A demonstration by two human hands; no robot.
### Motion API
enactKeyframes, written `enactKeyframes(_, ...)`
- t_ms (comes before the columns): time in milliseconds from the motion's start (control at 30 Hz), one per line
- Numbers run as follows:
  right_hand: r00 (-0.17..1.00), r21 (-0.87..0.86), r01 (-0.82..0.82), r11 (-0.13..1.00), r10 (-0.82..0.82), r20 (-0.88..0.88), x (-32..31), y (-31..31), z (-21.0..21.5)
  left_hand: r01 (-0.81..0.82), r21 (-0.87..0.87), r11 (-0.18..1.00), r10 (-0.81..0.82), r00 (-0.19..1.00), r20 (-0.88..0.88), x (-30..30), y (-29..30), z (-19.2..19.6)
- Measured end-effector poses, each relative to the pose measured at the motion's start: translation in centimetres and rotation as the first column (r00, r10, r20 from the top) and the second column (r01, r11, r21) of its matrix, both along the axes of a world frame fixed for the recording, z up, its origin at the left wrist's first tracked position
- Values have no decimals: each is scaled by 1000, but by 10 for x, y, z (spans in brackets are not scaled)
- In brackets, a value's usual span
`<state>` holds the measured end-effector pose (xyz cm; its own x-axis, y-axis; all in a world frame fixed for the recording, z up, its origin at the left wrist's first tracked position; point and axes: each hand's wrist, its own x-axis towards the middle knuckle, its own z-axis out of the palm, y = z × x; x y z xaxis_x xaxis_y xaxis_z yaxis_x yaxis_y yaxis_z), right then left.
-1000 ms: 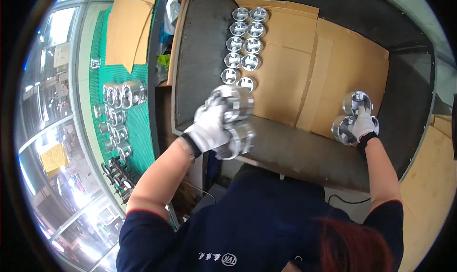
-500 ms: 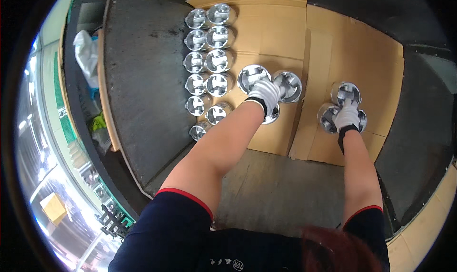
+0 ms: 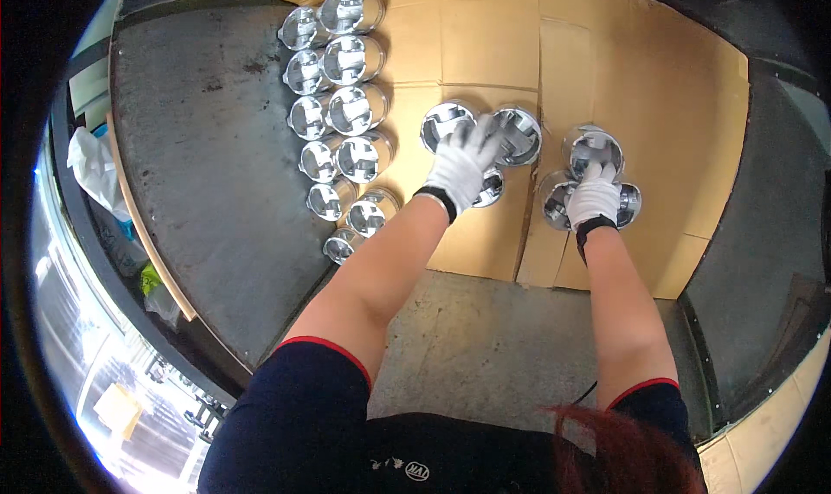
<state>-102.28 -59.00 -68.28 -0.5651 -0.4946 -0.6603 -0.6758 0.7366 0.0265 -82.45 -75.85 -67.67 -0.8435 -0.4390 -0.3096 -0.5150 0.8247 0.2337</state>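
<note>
My left hand, in a white glove, lies with its fingers spread over a group of three shiny metal pistons. In that group, one piston is at the left, another piston at the right, and a third piston is partly covered by the hand. My right hand, also gloved, has its fingers bent down among three more pistons. Of these, one piston is at the far side, one piston at the left, one piston at the right. The fingertips are partly hidden.
Two rows of several upright pistons stand at the left edge of the cardboard sheet. Dark grey panels border it on both sides. A white plastic bag lies beyond the wooden edge at the left.
My left hand's fingers have spread off the pistons, which stay in place. My right hand and its three pistons have moved left across the cardboard. The view has shifted slightly.
</note>
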Motion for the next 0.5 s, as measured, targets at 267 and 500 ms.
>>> enactKeyframes(267,998,102,7,995,-13,54,-5,-9,2,-180,1,984,178,970,164,10,-5,-17)
enactKeyframes(500,996,-32,61,998,-59,66,-6,2,-2,-12,98,995,-30,907,421,-1,-62,37)
